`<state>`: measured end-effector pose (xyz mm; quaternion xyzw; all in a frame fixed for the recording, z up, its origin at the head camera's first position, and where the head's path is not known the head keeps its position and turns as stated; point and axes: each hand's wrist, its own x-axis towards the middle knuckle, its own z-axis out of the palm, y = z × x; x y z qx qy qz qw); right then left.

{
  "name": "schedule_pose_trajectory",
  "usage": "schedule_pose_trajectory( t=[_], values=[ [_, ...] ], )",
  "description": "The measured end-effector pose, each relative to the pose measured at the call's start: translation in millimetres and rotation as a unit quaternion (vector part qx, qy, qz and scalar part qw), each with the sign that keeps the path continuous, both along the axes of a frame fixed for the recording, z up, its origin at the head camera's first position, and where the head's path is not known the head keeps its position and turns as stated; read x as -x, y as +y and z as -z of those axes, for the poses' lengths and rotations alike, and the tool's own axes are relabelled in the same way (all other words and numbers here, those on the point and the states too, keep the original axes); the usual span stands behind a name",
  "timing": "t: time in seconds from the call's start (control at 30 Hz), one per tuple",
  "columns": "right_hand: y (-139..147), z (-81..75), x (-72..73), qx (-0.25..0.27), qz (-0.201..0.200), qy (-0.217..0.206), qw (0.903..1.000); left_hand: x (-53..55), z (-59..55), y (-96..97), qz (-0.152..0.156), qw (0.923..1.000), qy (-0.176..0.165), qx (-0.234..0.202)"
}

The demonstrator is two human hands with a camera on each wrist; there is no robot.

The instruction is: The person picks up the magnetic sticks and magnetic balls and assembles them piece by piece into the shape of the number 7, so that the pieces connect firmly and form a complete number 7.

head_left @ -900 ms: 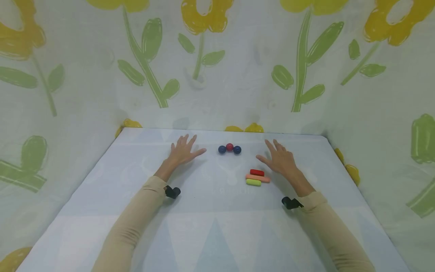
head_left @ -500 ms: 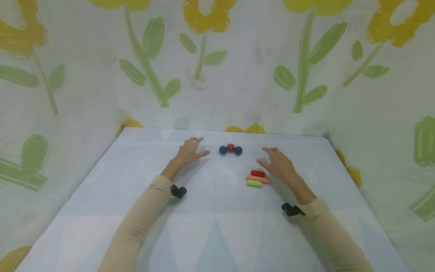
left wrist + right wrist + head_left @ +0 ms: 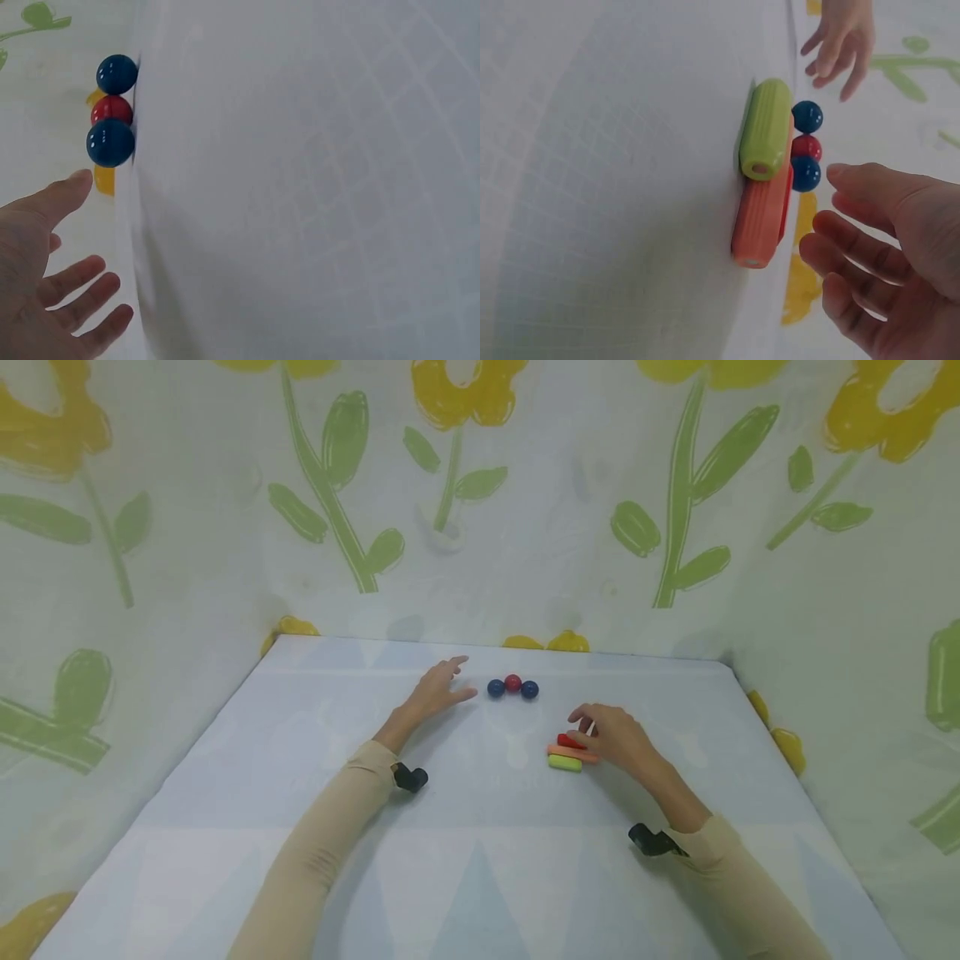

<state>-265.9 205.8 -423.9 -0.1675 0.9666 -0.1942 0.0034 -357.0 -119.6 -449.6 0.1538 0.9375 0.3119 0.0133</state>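
Shiny round balls [image 3: 513,682] and ridged sticks [image 3: 565,763], mid-frame
Left hand [image 3: 435,691]: fingers wide. Right hand [image 3: 618,737]: fingers bent, narrower.

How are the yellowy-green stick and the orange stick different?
The yellow-green stick is shorter; the orange stick is longer.
The yellow-green stick is a bright lime colour, while the orange stick is a soft peachy orange.
In the head view, the yellow-green stick lies closest to the person, and the orange stick lies between it and the red stick.
Both have grooves along their sides and lie flat on the tabletop.
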Motion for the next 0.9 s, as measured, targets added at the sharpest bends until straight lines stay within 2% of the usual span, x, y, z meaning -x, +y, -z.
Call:
schedule_pose_trajectory(
  t=[0.2,0.47,0.67,0.9],
  values=[
    [-5.2,-0.4,-11.1,0.004,-0.057,-0.010,0.9983,2.8,4.9,8.7,0.012,0.9996,-0.003,-0.026],
    [-9.8,5.4,-19.1,0.006,-0.108,0.031,0.9937,5.7,7.7,20.6,0.027,0.9985,0.001,-0.048],
    [-14.5,7.8,-18.8,0.005,-0.122,0.039,0.9917,9.3,9.7,27.9,0.029,0.9987,0.007,-0.042],
    [-16.5,10.8,-19.3,0.005,-0.122,0.023,0.9922,11.8,15.3,36.0,0.033,0.9983,0.003,-0.049]
  ],
)
